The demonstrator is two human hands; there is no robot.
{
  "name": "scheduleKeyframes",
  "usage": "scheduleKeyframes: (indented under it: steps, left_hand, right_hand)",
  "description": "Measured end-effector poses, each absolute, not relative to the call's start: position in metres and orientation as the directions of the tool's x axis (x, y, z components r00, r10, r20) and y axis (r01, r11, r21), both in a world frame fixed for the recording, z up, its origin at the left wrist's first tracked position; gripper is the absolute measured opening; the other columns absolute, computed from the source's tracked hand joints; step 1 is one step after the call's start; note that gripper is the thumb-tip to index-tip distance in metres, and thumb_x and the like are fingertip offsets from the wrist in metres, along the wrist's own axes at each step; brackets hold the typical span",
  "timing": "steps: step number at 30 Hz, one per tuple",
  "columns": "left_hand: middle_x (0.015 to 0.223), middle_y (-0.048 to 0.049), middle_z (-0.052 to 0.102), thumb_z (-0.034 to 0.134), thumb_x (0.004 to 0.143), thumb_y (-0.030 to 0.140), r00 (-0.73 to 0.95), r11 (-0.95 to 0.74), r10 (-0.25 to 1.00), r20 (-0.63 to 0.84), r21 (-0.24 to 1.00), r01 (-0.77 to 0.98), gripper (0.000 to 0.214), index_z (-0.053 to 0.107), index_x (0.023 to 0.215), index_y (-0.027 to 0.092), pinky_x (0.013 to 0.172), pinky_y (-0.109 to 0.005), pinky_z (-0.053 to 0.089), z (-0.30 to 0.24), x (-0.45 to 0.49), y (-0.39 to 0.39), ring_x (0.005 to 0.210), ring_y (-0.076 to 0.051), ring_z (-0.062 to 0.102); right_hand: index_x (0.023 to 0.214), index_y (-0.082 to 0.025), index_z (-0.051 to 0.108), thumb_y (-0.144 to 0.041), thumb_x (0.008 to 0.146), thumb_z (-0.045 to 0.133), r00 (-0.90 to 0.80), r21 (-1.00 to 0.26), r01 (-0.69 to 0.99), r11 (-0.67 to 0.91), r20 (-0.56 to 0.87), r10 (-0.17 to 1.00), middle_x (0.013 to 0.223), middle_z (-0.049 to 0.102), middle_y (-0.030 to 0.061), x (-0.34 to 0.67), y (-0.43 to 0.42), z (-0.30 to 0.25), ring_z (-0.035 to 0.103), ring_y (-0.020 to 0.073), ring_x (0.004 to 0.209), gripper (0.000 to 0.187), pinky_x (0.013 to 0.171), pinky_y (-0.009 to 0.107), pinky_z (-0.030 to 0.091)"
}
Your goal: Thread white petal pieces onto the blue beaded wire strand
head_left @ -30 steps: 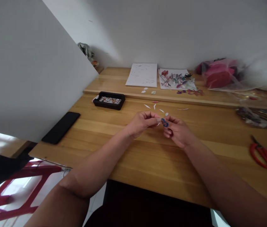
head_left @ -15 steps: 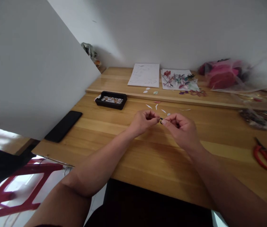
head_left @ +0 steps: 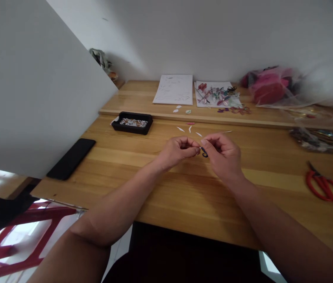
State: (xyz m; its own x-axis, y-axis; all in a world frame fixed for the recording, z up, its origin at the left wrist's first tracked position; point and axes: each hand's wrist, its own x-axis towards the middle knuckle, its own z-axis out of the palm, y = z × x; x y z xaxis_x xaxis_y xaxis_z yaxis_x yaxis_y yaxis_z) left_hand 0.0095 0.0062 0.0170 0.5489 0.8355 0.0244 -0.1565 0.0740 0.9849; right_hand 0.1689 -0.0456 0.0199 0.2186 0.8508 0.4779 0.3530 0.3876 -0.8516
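Observation:
A small dark curled piece (head_left: 204,152) shows between my two hands above the wooden table. My right hand (head_left: 224,155) pinches it between thumb and forefinger. My left hand (head_left: 182,151) is closed in a pinch right beside it, the fingertips almost meeting those of the right. Whether the left fingertips grip the same piece or something tiny next to it is hard to make out. Just beyond the hands lie thin white petal-shaped pieces (head_left: 180,129) and a pink one (head_left: 190,123).
On the left are a black tray (head_left: 132,131) of small beads and a black phone (head_left: 71,159). Red-handled scissors (head_left: 327,188) lie at right. Along the raised back ledge are a white sheet (head_left: 174,90), colourful flower pieces (head_left: 221,96) and a bag with pink contents (head_left: 272,86).
More of the dark curled piece now shows, below the fingertips. My right hand has turned slightly and closed nearer to the left. The whole view has shifted a little.

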Motion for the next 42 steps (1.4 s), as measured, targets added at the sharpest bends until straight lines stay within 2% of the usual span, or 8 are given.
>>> scheduleKeyframes:
  steps: [7, 13, 24, 36, 39, 42]
  left_hand:
    - [0.075, -0.0010, 0.068, 0.083, 0.071, 0.032, 0.540, 0.123, 0.842, 0.007, 0.971, -0.205, 0.029, 0.067, 0.086, 0.013, 0.067, -0.025, 0.045, 0.015, 0.012, 0.006, 0.064, -0.007, 0.057]
    - [0.072, -0.0003, 0.065, 0.082, 0.072, 0.034, 0.546, 0.100, 0.838, 0.014, 0.979, -0.178, 0.028, 0.067, 0.081, 0.013, 0.065, -0.025, 0.042, 0.018, 0.011, 0.005, 0.062, -0.006, 0.052]
    - [0.068, 0.0001, 0.063, 0.080, 0.071, 0.029, 0.570, 0.169, 0.820, -0.056, 0.974, -0.148, 0.021, 0.067, 0.077, 0.013, 0.062, -0.024, 0.041, 0.026, 0.008, 0.004, 0.060, -0.007, 0.052]
    - [0.069, -0.0005, 0.064, 0.079, 0.069, 0.027, 0.571, 0.169, 0.816, -0.085, 0.981, -0.095, 0.020, 0.067, 0.078, 0.013, 0.061, -0.024, 0.040, 0.024, 0.007, 0.005, 0.061, -0.007, 0.052]
    - [0.068, 0.0000, 0.063, 0.080, 0.069, 0.029, 0.595, 0.157, 0.801, -0.072, 0.983, -0.092, 0.023, 0.067, 0.078, 0.013, 0.060, -0.024, 0.039, 0.025, 0.006, 0.005, 0.060, -0.007, 0.052]
    - [0.069, 0.0006, 0.063, 0.081, 0.068, 0.029, 0.604, 0.175, 0.794, -0.067, 0.977, -0.121, 0.023, 0.068, 0.079, 0.014, 0.063, -0.025, 0.041, 0.025, 0.006, 0.005, 0.061, -0.007, 0.053]
  right_hand:
    - [0.085, -0.022, 0.063, -0.029, 0.091, 0.068, 0.231, -0.866, 0.306, 0.396, 0.471, 0.851, 0.065, 0.053, -0.0054, 0.166, -0.046, 0.021, 0.043, 0.0097, 0.056, 0.011, 0.053, 0.027, 0.035]
    - [0.084, -0.022, 0.062, -0.029, 0.090, 0.067, 0.239, -0.879, 0.278, 0.387, 0.454, 0.858, 0.064, 0.052, -0.0057, 0.166, -0.045, 0.020, 0.040, 0.0092, 0.054, 0.011, 0.052, 0.027, 0.034]
    - [0.081, -0.023, 0.063, -0.033, 0.088, 0.071, 0.205, -0.941, 0.147, 0.304, 0.330, 0.921, 0.065, 0.055, -0.0044, 0.170, -0.042, 0.018, 0.045, 0.0093, 0.054, 0.015, 0.049, 0.025, 0.035]
    - [0.081, -0.023, 0.069, -0.033, 0.084, 0.075, 0.178, -0.924, 0.217, 0.315, 0.355, 0.918, 0.070, 0.061, -0.0016, 0.177, -0.041, 0.021, 0.050, 0.0106, 0.058, 0.012, 0.049, 0.025, 0.038]
    - [0.080, -0.023, 0.069, -0.034, 0.083, 0.076, 0.176, -0.941, 0.187, 0.282, 0.315, 0.933, 0.066, 0.059, -0.0025, 0.178, -0.039, 0.022, 0.048, 0.0095, 0.054, 0.014, 0.045, 0.024, 0.036]
    - [0.077, -0.022, 0.067, -0.040, 0.078, 0.080, 0.172, -0.982, 0.080, 0.172, 0.183, 0.968, 0.062, 0.056, -0.0039, 0.178, -0.036, 0.021, 0.042, 0.0074, 0.048, 0.023, 0.039, 0.022, 0.032]
